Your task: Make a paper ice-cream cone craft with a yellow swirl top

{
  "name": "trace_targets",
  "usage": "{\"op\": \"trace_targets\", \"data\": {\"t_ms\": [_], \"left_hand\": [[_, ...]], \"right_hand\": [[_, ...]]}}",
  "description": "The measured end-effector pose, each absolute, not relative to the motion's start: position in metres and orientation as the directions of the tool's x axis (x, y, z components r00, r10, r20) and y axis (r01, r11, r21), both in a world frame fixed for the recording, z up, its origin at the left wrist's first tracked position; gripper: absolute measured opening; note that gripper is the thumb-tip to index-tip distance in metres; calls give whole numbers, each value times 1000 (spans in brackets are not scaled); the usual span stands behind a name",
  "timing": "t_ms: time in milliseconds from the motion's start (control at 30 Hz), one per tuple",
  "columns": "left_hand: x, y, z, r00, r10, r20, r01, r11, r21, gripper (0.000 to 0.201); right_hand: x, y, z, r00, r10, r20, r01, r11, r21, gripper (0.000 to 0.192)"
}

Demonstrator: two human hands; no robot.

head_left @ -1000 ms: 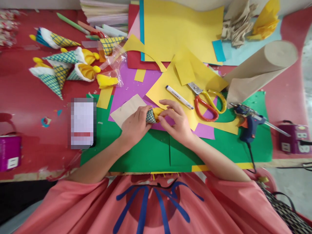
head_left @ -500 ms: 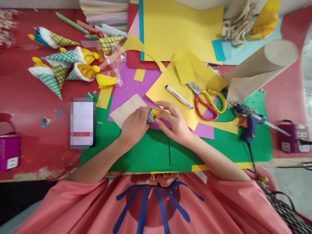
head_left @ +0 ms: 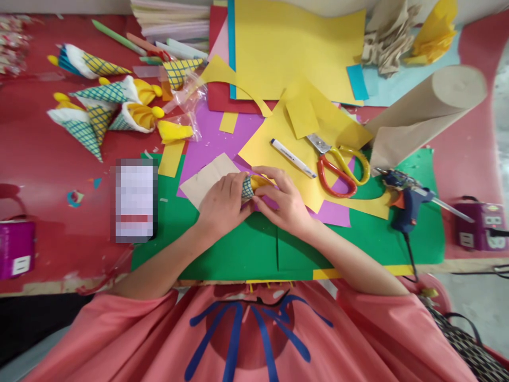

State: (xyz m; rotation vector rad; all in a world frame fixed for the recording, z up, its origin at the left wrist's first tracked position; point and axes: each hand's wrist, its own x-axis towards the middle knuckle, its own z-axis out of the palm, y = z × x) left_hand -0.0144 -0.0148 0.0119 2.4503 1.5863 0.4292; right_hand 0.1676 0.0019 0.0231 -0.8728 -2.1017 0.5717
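- Checked cone [head_left: 247,187], with a yellow insert [head_left: 261,181] at its mouth, is between the person's two hands, over the near part of a purple sheet [head_left: 210,143]; whether it rests on the paper cannot be told.
- Its long axis runs crosswise before the person, roughly along the near edge of the bench [head_left: 51,175]. The wide mouth points to the person's right, the insert jutting that way; the narrow end is hidden under the left hand.
- The left hand [head_left: 223,201] has its fingers wrapped over the cone. The right hand [head_left: 288,207] curls its fingers in a narrow gap around the insert; whether they pinch it or merely touch it cannot be told.
- As far as can be judged, the cone is already shaped and the insert placed. Neither a white rim nor a round yellow knob can be made out on it, so these seem to be lacking.
- Just beyond the right hand lie a marker [head_left: 293,158] and scissors [head_left: 323,150] on yellow paper; a glue gun [head_left: 409,204] lies further right.
- Farther off to the left, several patterned cones [head_left: 81,135] lie grouped, some showing white rims and yellow knobs.
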Motion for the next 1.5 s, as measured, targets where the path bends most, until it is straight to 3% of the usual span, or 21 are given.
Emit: {"op": "trace_targets", "data": {"t_ms": [167,467,633,1067,1333,1500], "left_hand": [[-16,-14,12,387,908,162,834,-419,359,55],[-17,-14,12,392,905,167,810,-425,405,50],[-19,-14,11,405,892,201,797,-452,400,49],[-17,-13,16,421,902,101,844,-430,319,49],[-17,-13,14,402,911,96,848,-409,336,53],[-18,-12,12,387,911,140,806,-409,428,55]], "right_hand": [[171,4,21,-418,718,556,422,696,-581,5],[172,2,25,-345,809,477,440,588,-679,5],[171,4,23,-358,808,468,408,586,-700,6],[175,7,27,-487,775,403,381,604,-700,11],[171,5,22,-467,747,473,401,656,-640,9],[173,5,19,-448,702,554,434,712,-552,6]]}}
